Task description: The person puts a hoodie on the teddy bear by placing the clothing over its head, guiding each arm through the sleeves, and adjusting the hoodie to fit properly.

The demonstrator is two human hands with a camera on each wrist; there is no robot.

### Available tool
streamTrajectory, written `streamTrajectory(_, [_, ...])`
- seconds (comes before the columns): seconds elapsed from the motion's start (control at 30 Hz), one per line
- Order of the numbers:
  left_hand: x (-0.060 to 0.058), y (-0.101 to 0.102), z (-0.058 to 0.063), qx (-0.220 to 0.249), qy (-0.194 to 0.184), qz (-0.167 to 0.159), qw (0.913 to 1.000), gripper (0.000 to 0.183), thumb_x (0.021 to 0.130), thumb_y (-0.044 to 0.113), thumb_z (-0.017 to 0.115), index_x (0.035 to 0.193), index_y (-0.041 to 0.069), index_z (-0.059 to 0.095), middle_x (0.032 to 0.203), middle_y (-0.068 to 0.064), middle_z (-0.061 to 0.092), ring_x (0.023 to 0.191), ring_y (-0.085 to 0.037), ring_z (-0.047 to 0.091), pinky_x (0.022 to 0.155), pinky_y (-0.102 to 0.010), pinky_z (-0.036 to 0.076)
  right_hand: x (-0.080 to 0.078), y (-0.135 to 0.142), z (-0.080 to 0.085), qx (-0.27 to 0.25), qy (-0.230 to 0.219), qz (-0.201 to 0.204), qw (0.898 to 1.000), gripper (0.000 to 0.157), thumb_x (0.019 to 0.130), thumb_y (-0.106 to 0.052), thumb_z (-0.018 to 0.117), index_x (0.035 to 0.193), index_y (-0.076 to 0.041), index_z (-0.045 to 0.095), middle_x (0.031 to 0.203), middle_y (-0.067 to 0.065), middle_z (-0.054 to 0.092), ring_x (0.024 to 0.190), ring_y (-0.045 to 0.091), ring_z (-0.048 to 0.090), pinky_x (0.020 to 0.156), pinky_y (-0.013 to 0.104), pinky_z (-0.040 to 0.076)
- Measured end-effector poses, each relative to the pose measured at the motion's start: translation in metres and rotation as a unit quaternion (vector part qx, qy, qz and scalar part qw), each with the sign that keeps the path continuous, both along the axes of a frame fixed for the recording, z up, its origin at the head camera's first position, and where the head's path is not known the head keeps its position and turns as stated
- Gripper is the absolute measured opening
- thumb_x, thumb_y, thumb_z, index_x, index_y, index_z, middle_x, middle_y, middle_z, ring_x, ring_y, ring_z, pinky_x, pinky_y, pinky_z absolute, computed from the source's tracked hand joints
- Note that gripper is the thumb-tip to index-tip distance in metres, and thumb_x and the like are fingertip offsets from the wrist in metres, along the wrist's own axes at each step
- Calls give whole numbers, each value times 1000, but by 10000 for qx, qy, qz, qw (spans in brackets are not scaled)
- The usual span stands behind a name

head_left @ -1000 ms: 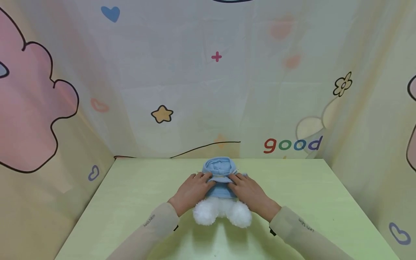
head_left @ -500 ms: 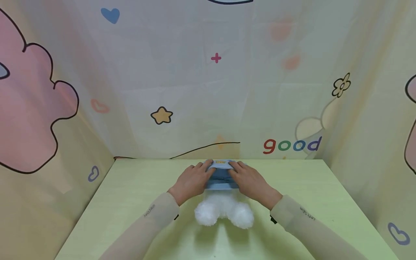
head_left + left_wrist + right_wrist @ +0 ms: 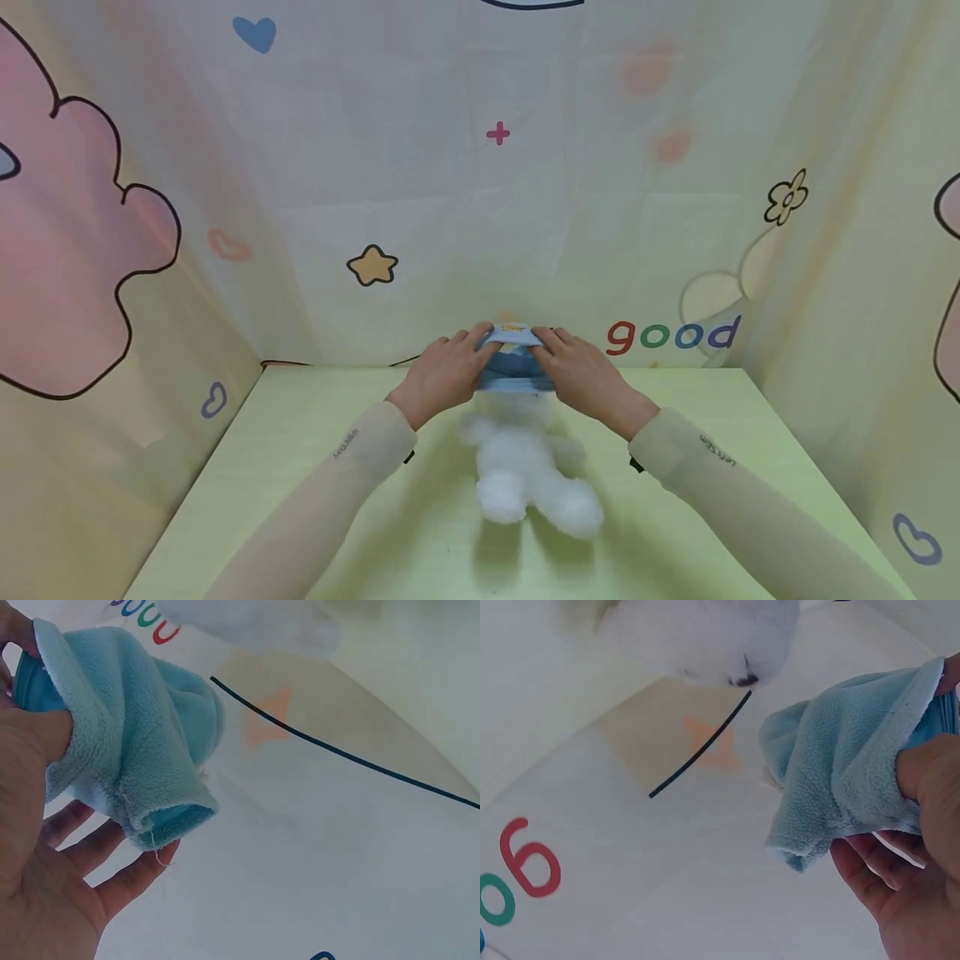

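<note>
A small light-blue fleece hoodie (image 3: pixel 516 383), doll-sized, hangs between my hands at the back of the table, its hem toward me. My left hand (image 3: pixel 442 375) pinches one side of it between thumb and fingers, and my right hand (image 3: pixel 588 375) pinches the other. In the left wrist view, a short sleeve (image 3: pixel 180 817) with a loose thread at its cuff hangs down. Below the hoodie is a white fluffy plush toy (image 3: pixel 517 467), legs toward me, its head partly hidden behind the hem. A dark spot on its head (image 3: pixel 727 645) shows in the right wrist view.
The pale green table (image 3: pixel 300 483) carries the plush toy. Behind it hangs a printed cloth backdrop (image 3: pixel 420 167), and cloth walls (image 3: pixel 67 467) close both sides. The hoodie and hands are near the table's back edge, in front of the backdrop.
Both hands have lifted the hoodie up and away from me, off the plush toy's body. The toy's torso and arms now show, and it has turned slightly, its legs swinging right.
</note>
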State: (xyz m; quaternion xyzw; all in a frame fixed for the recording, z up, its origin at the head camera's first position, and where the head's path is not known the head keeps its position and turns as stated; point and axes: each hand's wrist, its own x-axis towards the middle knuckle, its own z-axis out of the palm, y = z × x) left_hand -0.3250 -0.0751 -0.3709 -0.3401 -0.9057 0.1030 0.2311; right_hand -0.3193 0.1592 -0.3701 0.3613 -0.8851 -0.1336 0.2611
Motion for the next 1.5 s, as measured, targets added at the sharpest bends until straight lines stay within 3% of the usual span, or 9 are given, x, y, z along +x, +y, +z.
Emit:
streamTrajectory(0.2, [-17, 2, 9, 126, 108, -64, 9998, 48, 90, 29, 58, 134, 20, 45, 143, -7, 38, 104, -20, 59, 70, -31, 52, -16, 5, 12, 76, 105, 30, 9999, 40, 81, -8, 66, 120, -2, 57, 133, 15, 46, 108, 28, 53, 87, 33, 50])
streamTrajectory(0.53, [-44, 8, 1, 235, 53, -48, 9997, 51, 89, 38, 60, 136, 23, 44, 146, -5, 36, 110, -20, 58, 79, -34, 52, -44, 14, 1, 53, 367, 115, 9992, 41, 81, -7, 65, 121, -1, 55, 137, 16, 44, 111, 29, 53, 92, 35, 49])
streamTrajectory(0.73, [-63, 11, -15, 294, 60, -14, 9996, 50, 91, 40, 56, 137, 24, 43, 147, -5, 33, 112, -19, 57, 81, -33, 51, -59, 19, -10, 56, 315, 69, 9995, 42, 82, -8, 66, 122, -1, 55, 138, 16, 42, 113, 30, 52, 92, 36, 48])
streamTrajectory(0.97, [-81, 13, -43, 205, 384, -78, 9990, 46, 92, 39, 55, 135, 25, 44, 145, -5, 37, 109, -18, 59, 81, -31, 51, -75, 24, -35, 196, 319, 58, 9993, 42, 84, -11, 64, 123, -2, 53, 138, 16, 42, 115, 30, 52, 94, 37, 47])
streamTrajectory(1.13, [-88, 17, -59, 47, 467, -49, 9989, 46, 94, 40, 52, 136, 26, 41, 144, -5, 37, 108, -17, 59, 81, -30, 51, -83, 28, -51, 156, 289, 36, 9995, 43, 83, -12, 67, 123, -3, 54, 139, 16, 42, 117, 30, 51, 97, 38, 46])
streamTrajectory(1.5, [-97, 21, -80, -154, 188, 93, 9997, 47, 94, 39, 51, 138, 28, 38, 145, -3, 37, 110, -18, 57, 82, -32, 52, -102, 34, -87, 81, 400, 54, 9992, 42, 83, -12, 66, 123, -5, 54, 137, 16, 43, 114, 29, 53, 95, 35, 47])
